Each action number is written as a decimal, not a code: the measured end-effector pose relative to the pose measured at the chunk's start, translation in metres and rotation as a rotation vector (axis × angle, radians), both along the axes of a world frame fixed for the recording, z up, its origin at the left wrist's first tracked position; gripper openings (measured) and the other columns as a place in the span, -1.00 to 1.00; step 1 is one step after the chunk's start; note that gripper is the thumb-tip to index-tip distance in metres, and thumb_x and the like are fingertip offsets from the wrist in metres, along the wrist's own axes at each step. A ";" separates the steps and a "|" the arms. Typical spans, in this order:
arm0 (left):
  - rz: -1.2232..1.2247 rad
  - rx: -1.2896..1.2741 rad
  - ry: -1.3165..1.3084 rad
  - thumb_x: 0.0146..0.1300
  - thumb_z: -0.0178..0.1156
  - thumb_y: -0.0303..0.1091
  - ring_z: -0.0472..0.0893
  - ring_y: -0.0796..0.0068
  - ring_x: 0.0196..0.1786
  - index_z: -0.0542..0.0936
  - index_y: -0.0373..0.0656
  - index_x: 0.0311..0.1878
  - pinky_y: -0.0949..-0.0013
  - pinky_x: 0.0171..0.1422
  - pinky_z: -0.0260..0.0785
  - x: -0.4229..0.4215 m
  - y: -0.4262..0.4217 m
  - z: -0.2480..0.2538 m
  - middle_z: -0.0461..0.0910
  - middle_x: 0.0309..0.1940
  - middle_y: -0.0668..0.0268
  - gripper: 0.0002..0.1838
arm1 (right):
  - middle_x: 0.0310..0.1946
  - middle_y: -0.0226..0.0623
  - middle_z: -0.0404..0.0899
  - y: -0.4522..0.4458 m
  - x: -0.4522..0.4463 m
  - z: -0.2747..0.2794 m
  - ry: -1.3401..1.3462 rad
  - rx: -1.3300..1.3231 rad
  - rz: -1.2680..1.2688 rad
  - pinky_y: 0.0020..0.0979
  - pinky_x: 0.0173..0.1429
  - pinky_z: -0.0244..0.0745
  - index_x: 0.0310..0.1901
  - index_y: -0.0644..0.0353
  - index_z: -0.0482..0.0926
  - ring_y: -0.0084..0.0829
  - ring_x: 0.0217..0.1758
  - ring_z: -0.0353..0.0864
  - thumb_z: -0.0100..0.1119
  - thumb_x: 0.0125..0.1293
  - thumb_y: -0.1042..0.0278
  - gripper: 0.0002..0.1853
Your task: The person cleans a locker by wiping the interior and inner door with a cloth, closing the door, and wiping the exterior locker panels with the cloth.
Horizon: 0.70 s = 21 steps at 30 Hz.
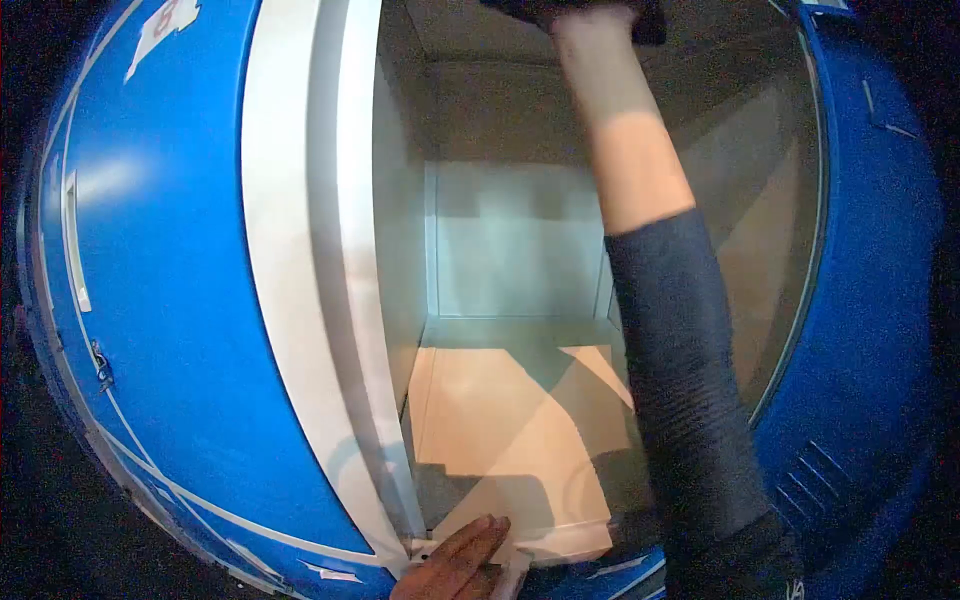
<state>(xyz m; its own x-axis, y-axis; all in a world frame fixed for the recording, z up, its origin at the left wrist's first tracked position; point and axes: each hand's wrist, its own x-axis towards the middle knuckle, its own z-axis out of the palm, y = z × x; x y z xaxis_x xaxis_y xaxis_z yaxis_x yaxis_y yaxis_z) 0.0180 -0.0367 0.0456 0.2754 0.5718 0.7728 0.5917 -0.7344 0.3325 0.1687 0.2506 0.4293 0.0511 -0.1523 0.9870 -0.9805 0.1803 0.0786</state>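
My right arm in a dark sleeve (675, 350) reaches up through an open metal locker (520, 240). At the top edge my right hand (596, 18) is largely hidden by a dark covering or dark item, and its fingers do not show. Low down, my left hand (455, 562) lies at the front edge of the locker's bottom panel (530, 450), fingers stretched out side by side. A small pale patch (515, 575) shows beside those fingers; what it is I cannot make out.
A blue door (160, 270) with a label (165, 30) and a long narrow handle (75, 240) stands left of the white frame post (310, 250). To the right is another blue panel (880, 300) with vent slots (815, 475). Shadows fall across the locker's interior.
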 end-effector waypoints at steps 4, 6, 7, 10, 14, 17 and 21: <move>-0.005 -0.017 -0.144 0.19 0.13 -0.59 0.48 -0.02 0.19 0.51 -0.40 -0.08 0.10 0.23 0.35 0.021 0.000 0.024 0.51 0.10 -0.03 -0.78 | 0.39 -0.24 0.15 -0.019 -0.030 0.003 0.225 -0.213 -0.416 -0.09 0.41 0.14 0.39 0.10 0.14 -0.14 0.38 0.19 -0.26 0.39 -0.17 -0.33; -0.013 -0.024 -0.133 0.20 0.11 -0.62 0.48 -0.01 0.19 0.51 -0.41 -0.08 0.11 0.23 0.35 0.019 0.006 0.023 0.51 0.10 -0.02 -0.79 | 0.38 -0.24 0.15 -0.012 -0.038 0.007 0.276 -0.271 -0.586 -0.09 0.41 0.14 0.39 0.10 0.15 -0.15 0.38 0.20 -0.25 0.39 -0.16 -0.34; -0.010 -0.022 -0.128 0.20 0.11 -0.62 0.48 -0.01 0.19 0.51 -0.41 -0.07 0.12 0.24 0.35 0.018 0.009 0.021 0.51 0.10 -0.02 -0.79 | 0.38 -0.24 0.16 -0.007 -0.042 0.009 0.287 -0.295 -0.655 -0.09 0.40 0.14 0.39 0.10 0.15 -0.15 0.37 0.20 -0.25 0.39 -0.15 -0.34; -0.001 -0.018 -0.088 0.21 0.11 -0.62 0.48 0.02 0.19 0.51 -0.40 -0.04 0.15 0.24 0.34 0.014 0.014 0.021 0.52 0.09 0.00 -0.76 | 0.37 -0.24 0.16 0.009 -0.055 0.014 0.286 -0.327 -0.819 -0.10 0.40 0.15 0.38 0.10 0.15 -0.15 0.37 0.21 -0.24 0.39 -0.14 -0.35; 0.026 -0.099 -0.084 0.21 0.11 -0.64 0.49 0.02 0.18 0.51 -0.38 0.00 0.17 0.24 0.35 0.011 0.025 0.023 0.51 0.11 0.02 -0.73 | 0.36 -0.23 0.18 0.040 -0.069 0.009 0.253 -0.362 -0.958 -0.10 0.38 0.16 0.37 0.11 0.16 -0.15 0.36 0.22 -0.23 0.39 -0.12 -0.36; -0.026 -0.060 -0.094 0.21 0.12 -0.65 0.49 0.01 0.18 0.50 -0.38 -0.01 0.17 0.22 0.38 0.008 0.017 -0.017 0.51 0.12 0.04 -0.73 | 0.36 -0.23 0.18 0.019 -0.069 -0.006 0.246 -0.343 -1.002 -0.11 0.37 0.17 0.37 0.11 0.16 -0.16 0.35 0.22 -0.23 0.39 -0.11 -0.37; -0.014 0.051 -0.031 0.20 0.14 -0.65 0.49 0.01 0.17 0.48 -0.39 0.00 0.19 0.19 0.41 0.008 0.017 -0.016 0.50 0.11 0.03 -0.72 | 0.35 -0.23 0.19 0.034 -0.081 -0.015 0.186 -0.383 -1.064 -0.12 0.36 0.18 0.36 0.11 0.17 -0.16 0.34 0.24 -0.22 0.39 -0.09 -0.38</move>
